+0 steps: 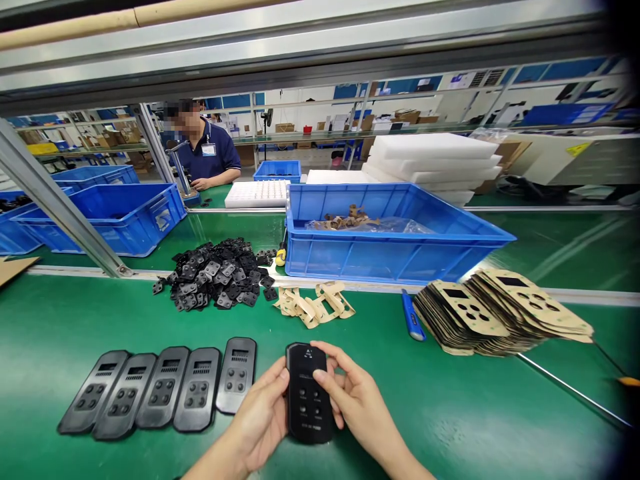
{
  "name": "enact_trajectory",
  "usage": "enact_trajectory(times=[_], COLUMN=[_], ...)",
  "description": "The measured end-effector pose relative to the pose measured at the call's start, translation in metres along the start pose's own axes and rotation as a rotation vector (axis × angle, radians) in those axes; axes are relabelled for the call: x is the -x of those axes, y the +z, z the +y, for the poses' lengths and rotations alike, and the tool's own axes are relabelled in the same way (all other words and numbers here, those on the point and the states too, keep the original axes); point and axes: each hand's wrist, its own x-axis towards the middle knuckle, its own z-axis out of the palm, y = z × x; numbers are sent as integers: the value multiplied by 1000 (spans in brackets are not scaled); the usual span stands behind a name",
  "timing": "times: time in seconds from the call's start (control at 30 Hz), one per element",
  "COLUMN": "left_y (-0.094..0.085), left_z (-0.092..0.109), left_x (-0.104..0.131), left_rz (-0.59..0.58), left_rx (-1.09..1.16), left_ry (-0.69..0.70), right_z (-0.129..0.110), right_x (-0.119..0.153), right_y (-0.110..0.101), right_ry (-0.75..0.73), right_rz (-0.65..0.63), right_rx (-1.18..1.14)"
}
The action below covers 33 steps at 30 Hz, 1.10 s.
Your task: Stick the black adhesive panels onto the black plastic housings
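Both hands grip a black handheld device cover (309, 427) upright over the green bench, its glossy face turned up with small white print and several round buttons. My left hand (263, 417) closes along its left edge. My right hand (353, 393) wraps the right side, with the thumb lying on the face and the fingers around the upper edge. To the left, several similar black covers (195, 390) lie in a slanted row, showing a window slot and raised buttons. The closest of these, another cover (237, 377), lies just left of my left hand.
Beyond the hands are a heap of black button pads (217, 273), crumpled backing paper (315, 307), a blue cutter (412, 317) and stacks of adhesive panel labels (465, 317). A large blue bin (380, 257) stands behind. Across the bench sits a co-worker (207, 157).
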Motion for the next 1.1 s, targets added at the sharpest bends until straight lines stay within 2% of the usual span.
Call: enact_trajectory(times=[0.33, 0.5, 0.57, 0.67, 0.73, 0.83, 0.97, 1.1], left_y=[-2, -7, -5, -1, 1, 0, 0, 3], left_z=[-4, -9, -8, -5, -3, -5, -11, -11], left_x=[3, 2, 2, 4, 5, 6, 5, 4], left_rz=[-18, -18, -14, 13, 3, -32, -2, 24], left_rx=[-138, -215, -219, -246, -293, -369, -411, -447], left_ry=[7, 50, 52, 33, 17, 5, -10, 53], right_z=[11, 6, 2, -2, -2, 0, 2, 3], right_x=[0, -3, -3, -3, -1, 2, 6, 6], right_y=[-2, -5, -6, -5, -3, -1, 2, 3], right_ry=[-20, -104, -107, -9, 35, 33, 12, 0], right_rz=[35, 85, 44, -46, -49, -34, -18, -1], right_rx=[158, 328, 377, 324, 280, 275, 325, 311])
